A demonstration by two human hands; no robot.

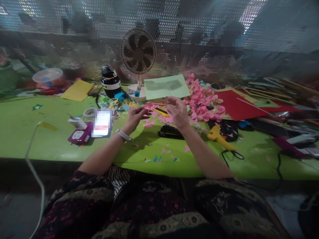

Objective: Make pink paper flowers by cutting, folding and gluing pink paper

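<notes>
My left hand (135, 118), with a pale watch on its wrist, is closed in a pinch on a small pink paper piece (150, 105). To its right my right hand (178, 113) hovers with its fingers loosely curled and apart; I make out nothing in it. Between the hands a yellow cutter knife (161, 112) lies among pink paper scraps (149, 123). A black stapler (170, 131) rests nearer to me, partly behind my right wrist. Behind the hands is a light green paper sheet (166, 87), and a heap of pink paper flowers (204, 99) stands beyond the right hand.
Left on the green table (57, 116) are a lit phone (102, 122), a purple box (79, 134) and a tape roll (89, 113). Farther back stand a dark jar (110, 83) and a fan (138, 51). A yellow glue gun (220, 137) and red paper (238, 103) lie right.
</notes>
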